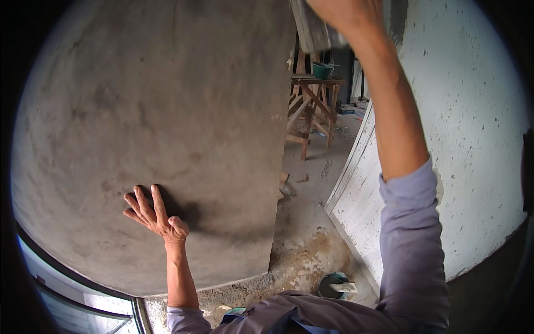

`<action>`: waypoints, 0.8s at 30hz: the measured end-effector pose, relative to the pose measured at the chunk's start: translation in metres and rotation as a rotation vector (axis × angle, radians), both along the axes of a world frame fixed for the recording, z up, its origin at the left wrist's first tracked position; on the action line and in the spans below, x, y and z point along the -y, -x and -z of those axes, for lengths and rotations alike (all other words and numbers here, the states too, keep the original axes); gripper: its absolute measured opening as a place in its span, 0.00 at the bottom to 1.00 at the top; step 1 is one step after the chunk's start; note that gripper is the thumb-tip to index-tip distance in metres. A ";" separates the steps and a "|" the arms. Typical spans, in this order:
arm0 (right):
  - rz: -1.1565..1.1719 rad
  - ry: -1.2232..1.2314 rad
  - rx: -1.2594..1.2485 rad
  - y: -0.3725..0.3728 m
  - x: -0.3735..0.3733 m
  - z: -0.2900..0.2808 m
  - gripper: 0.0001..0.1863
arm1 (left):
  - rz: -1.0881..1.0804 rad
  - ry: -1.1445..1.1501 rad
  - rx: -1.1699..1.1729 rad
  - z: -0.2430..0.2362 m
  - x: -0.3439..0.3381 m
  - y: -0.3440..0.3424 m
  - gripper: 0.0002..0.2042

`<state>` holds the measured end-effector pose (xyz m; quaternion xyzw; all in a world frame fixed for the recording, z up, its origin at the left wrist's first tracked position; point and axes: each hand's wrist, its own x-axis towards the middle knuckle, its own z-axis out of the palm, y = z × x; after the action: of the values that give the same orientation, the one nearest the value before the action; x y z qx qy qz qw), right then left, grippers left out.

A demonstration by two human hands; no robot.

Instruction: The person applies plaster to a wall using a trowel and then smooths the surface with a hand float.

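My left hand (154,214) rests with its fingers spread against the grey plastered wall (156,94), low on the left of the view, its shadow falling to its right. My right arm reaches up past the wall's right edge. My right hand (350,16), cut off by the top of the frame, grips a flat greyish tool (311,30), perhaps a trowel, whose full shape is hidden.
A splattered white wall or panel (473,122) fills the right. Through the gap stands a wooden trestle (311,106) with a green tub (322,70) on top, and debris lies around. A dark bucket (325,285) sits low. A window (111,312) shows at lower left.
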<state>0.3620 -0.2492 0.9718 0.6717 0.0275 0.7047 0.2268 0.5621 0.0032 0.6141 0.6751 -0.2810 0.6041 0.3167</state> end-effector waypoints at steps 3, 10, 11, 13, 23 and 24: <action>-0.004 -0.159 -0.177 0.003 0.004 0.045 0.15 | 0.025 0.004 -0.009 -0.003 0.005 0.003 0.39; -0.083 -0.155 -0.315 0.008 -0.006 0.176 0.23 | 0.028 0.012 -0.014 -0.006 0.005 0.003 0.38; -0.057 -0.184 -0.287 0.000 -0.011 0.143 0.20 | 0.002 0.003 -0.014 -0.005 -0.004 0.001 0.38; -0.072 -0.160 -0.169 -0.008 -0.008 0.069 0.18 | -0.008 -0.006 -0.026 -0.001 -0.008 0.002 0.38; -0.102 -0.195 -0.341 0.000 -0.015 0.206 0.23 | 0.017 0.000 -0.031 -0.004 -0.006 0.003 0.37; -0.114 -0.197 -0.359 0.006 -0.017 0.211 0.26 | 0.021 0.008 -0.031 -0.004 -0.004 0.003 0.37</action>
<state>0.3562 -0.2325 0.7608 0.8026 0.0364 0.5849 0.1113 0.5590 0.0067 0.6179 0.6802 -0.2808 0.5914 0.3298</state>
